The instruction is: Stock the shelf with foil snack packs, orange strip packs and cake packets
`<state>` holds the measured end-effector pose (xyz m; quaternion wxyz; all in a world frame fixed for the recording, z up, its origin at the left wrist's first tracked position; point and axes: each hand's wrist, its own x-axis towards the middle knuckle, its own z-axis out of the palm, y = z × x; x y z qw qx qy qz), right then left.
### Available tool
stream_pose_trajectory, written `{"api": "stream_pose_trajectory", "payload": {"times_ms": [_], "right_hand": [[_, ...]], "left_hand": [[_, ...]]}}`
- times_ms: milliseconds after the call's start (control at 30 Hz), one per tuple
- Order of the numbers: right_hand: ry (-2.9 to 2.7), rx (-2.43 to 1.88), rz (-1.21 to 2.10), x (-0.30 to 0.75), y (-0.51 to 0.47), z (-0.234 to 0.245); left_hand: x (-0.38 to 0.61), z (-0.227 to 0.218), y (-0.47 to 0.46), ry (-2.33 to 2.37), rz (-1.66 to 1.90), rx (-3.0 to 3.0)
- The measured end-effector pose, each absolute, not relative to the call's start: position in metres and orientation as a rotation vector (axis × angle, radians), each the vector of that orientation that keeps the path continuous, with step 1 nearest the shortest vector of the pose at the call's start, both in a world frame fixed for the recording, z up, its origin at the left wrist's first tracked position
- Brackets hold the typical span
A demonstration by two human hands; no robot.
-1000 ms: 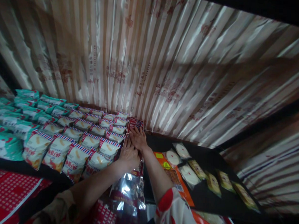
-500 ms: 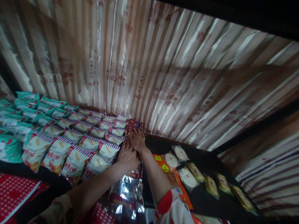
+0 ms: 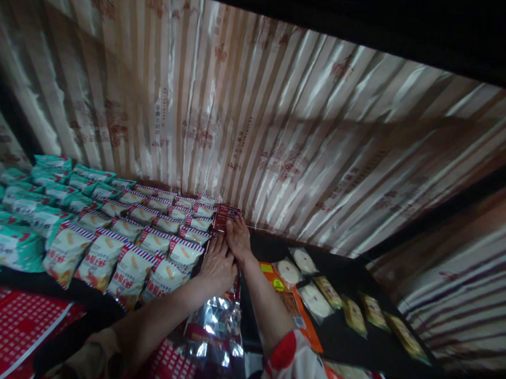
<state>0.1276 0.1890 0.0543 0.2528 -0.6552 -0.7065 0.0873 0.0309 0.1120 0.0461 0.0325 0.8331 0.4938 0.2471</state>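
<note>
Both arms reach forward over a column of dark red packets (image 3: 226, 217) lying on the black shelf. My left hand (image 3: 218, 267) lies flat on these packets, fingers stretched out and pointing away from me. Just ahead and to the right, my right hand (image 3: 238, 238) rests along the right side of the far packet, its fingers extended too. Nearer to me, a shiny silver and dark red packet (image 3: 214, 323) shows below my left wrist. Rows of white snack bags (image 3: 124, 270) with red and blue striped tops stand directly left of my hands.
Teal bags (image 3: 18, 248) fill the far left. To the right lie an orange packet (image 3: 303, 322), round white pieces in clear wrap (image 3: 289, 271) and several yellow packets (image 3: 354, 315). A striped, crinkled sheet (image 3: 240, 109) hangs behind. Red baskets (image 3: 20, 330) sit at the front.
My right hand has shifted slightly right and nearer, from on top of the far dark red packet to its right side. My left hand stays nearly in place. The view has tilted slightly.
</note>
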Motion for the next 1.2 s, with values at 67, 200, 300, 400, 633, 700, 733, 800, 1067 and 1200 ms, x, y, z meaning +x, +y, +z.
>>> {"api": "stream_pose_trajectory", "payload": {"times_ms": [67,200,300,400,633,700,733,800,1067,1200], "right_hand": [[-1.856,-1.718,0.223,0.132,0.183,0.052],[-1.616,-1.750,0.279,0.143,0.154,0.047],[-1.472,-1.785,0.367,0.150,0.121,0.040],[-1.368,-1.774,0.407,0.153,0.082,0.029],[-1.217,-1.746,0.451,0.138,0.006,0.008],[-1.182,-1.732,0.484,0.132,-0.009,0.003],[-1.170,-1.725,0.503,0.129,-0.014,0.001],[-1.162,-1.706,0.533,0.122,-0.022,-0.002],[-0.987,-1.671,0.512,0.097,-0.057,-0.008],[-0.978,-1.684,0.596,0.089,-0.077,-0.017]], "left_hand": [[0.030,0.049,0.103,1.488,0.764,2.571],[0.020,0.050,0.069,1.389,0.789,2.571],[0.005,0.040,0.030,1.387,0.893,2.524],[-0.010,0.024,-0.014,1.403,0.978,2.478],[-0.028,-0.003,-0.081,1.334,1.112,2.484],[-0.030,-0.007,-0.086,1.325,1.185,2.476],[-0.030,-0.009,-0.087,1.325,1.213,2.475],[-0.032,-0.011,-0.086,1.344,1.240,2.471],[-0.042,-0.025,-0.092,1.284,1.241,2.465],[-0.044,-0.038,-0.102,1.424,1.232,2.362]]}}
